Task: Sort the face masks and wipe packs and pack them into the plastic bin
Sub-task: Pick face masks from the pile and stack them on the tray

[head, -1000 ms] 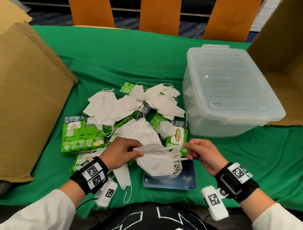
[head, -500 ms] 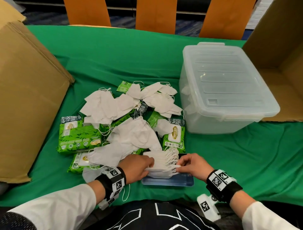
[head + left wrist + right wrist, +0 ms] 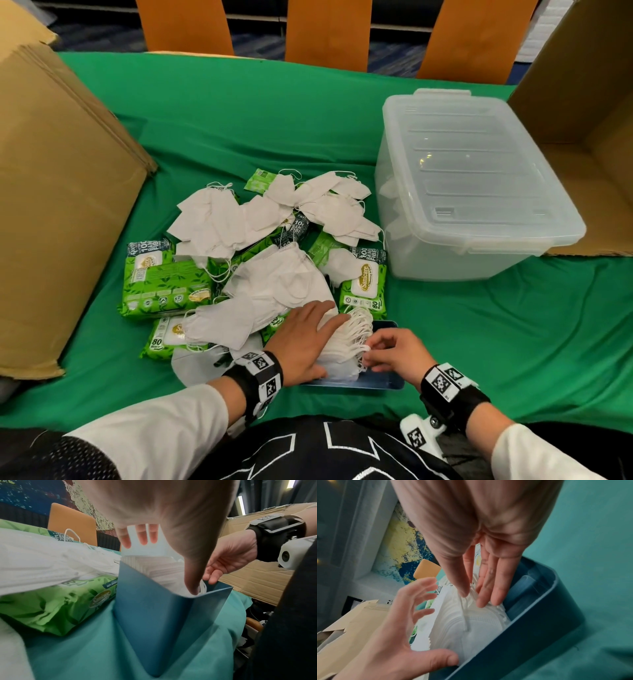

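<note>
Pressing stacked face masks [image 3: 342,346] into blue tray [image 3: 383,385] on counter near edge: left hand [image 3: 305,342] flat, fingers spread on stack; right hand [image 3: 394,353] pinching ear loops [image 3: 364,347]; plastic bin [image 3: 472,192] lidded

I wear white long sleeves [image 3: 164,435] under a black mesh top with white lettering [image 3: 329,452]. Each wrist carries a black strap [image 3: 455,394] bearing white square-coded tags [image 3: 262,368], and a small white camera housing [image 3: 419,435] hangs below my right wrist.
</note>
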A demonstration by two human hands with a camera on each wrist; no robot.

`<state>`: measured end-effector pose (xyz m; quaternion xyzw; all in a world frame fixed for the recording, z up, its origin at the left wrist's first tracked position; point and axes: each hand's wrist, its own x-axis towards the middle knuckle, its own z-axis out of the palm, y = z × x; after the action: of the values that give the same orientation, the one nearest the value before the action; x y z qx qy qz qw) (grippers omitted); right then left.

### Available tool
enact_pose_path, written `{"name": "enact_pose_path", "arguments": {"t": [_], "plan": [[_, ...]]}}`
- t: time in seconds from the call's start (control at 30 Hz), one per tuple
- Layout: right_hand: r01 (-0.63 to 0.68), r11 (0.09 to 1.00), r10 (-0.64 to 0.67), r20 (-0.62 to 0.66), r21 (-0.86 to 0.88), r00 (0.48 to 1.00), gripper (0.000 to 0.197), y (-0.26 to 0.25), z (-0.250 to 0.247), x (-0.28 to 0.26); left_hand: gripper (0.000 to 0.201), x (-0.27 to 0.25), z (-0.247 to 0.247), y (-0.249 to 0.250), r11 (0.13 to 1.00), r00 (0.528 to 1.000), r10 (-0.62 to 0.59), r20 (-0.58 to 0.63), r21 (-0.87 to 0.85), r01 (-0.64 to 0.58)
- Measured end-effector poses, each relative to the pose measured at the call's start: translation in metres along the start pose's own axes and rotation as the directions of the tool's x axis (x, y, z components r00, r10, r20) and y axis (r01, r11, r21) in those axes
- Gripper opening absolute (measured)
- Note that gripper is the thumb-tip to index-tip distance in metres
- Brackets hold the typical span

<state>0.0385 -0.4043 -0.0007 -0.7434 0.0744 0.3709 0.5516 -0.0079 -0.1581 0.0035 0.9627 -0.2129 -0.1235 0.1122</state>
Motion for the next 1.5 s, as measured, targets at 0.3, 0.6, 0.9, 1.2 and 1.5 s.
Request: {"name": "enact_pose_path", "arguments": {"t": [0.3,0.6,0.9,1.2,1.5], "plan": [[-0.160,0.951,0.207,-0.164,0.263,0.965,0.025,-0.002,0.008,-0.011,0.096,0.010,0.019,-0.009,0.997,0.998,-0.064,0.027,-0.032,0.065],[-0.330,0.630,0.247,0.221,0.703,0.943,0.056,-0.004,0.041,0.020,0.105,0.005,0.025,-0.019,0.968,0.995,-0.097,0.020,-0.229,0.099],[-0.213,0.611,0.230,0.087,0.763,0.969,0.054,-0.001,0.047,0.030,0.082,0.003,0.030,-0.021,0.957,0.991,-0.133,-0.004,-0.259,0.127],[-0.180,0.585,0.174,0.094,0.791,0.980,0.052,-0.008,0.045,0.020,0.097,0.013,0.033,-0.026,0.974,0.993,-0.106,0.051,-0.198,0.114],[-0.197,0.572,0.147,0.137,0.796,0.980,0.055,-0.003,0.043,0.024,0.106,0.019,0.034,-0.029,0.983,0.992,-0.102,0.070,-0.148,0.111]]}}
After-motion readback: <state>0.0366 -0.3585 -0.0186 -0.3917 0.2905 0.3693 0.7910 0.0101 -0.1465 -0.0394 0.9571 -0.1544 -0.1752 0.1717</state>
